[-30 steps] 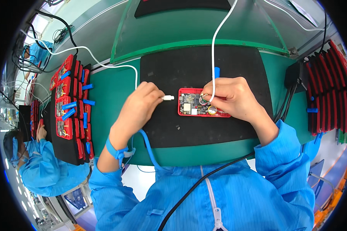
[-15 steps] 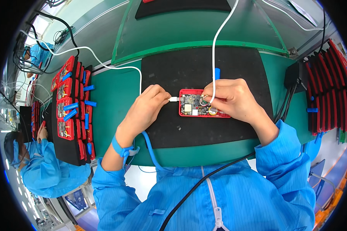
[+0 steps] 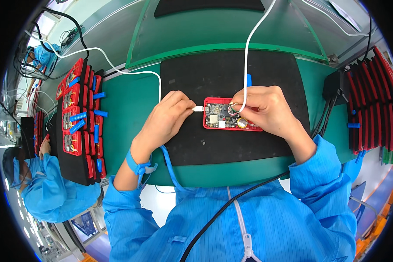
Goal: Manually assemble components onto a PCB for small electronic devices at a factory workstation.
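A green-grey circuit board [image 3: 214, 118] lies in a shallow red case [image 3: 210, 101] on the black mat. The fingers of my left hand [image 3: 168, 115] pinch a white cable plug [image 3: 198, 108], which meets the left end of the case. Over the board's right half, my right hand [image 3: 273, 111] grips the end of a white cable [image 3: 246, 56] where thin coloured wires [image 3: 232, 109] come out. Its fingertips touch the board or hover just above it; I cannot tell which. Below them shows a round yellow-rimmed coin cell [image 3: 243, 122]. My right hand hides the case's upper right part.
Red cases with boards stand stacked on black foam [image 3: 72, 162] at the left, blue tabs [image 3: 77, 117] sticking out. More red and black layers [image 3: 371, 109] stand at the right beside a black box [image 3: 335, 84]. A co-worker [image 3: 56, 187] sits at the left.
The whole view has shifted slightly. My right fingers and the wire end have moved a little on the board. Both hands keep their grips.
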The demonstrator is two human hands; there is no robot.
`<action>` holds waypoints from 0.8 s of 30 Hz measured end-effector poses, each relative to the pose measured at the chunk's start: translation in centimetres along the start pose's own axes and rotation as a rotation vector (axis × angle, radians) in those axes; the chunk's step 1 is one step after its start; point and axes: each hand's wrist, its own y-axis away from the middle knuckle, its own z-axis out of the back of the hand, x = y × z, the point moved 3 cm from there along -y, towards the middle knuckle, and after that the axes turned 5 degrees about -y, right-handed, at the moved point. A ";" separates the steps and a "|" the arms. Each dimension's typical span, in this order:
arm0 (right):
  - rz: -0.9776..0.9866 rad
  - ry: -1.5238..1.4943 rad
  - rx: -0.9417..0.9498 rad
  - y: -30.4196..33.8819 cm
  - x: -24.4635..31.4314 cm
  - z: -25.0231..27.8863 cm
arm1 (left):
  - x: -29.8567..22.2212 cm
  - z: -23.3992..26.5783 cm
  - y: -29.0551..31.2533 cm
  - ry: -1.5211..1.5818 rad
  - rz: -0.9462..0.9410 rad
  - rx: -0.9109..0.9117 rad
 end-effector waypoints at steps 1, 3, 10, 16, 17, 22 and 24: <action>-0.009 -0.017 -0.006 0.0 0.0 0.0 | 0.0 0.0 0.0 0.004 0.003 -0.002; 0.001 -0.013 -0.011 0.0 0.0 0.0 | -0.2 0.2 0.0 0.019 0.007 0.001; -0.012 0.017 0.024 0.1 -0.2 0.0 | 0.2 -0.1 -0.3 -0.037 -0.065 -0.032; -0.027 0.013 0.025 0.2 -0.3 0.1 | 0.4 -0.1 -0.3 0.103 0.017 0.014; -0.026 0.012 0.026 0.2 -0.3 0.1 | 0.5 -0.2 -0.3 0.102 0.018 0.013; -0.017 0.015 0.021 0.1 -0.3 0.1 | 0.7 -0.2 -0.4 0.086 -0.047 -0.036; 0.008 -0.001 0.004 0.1 -0.3 0.1 | 0.6 -0.2 -0.6 0.063 -0.075 -0.052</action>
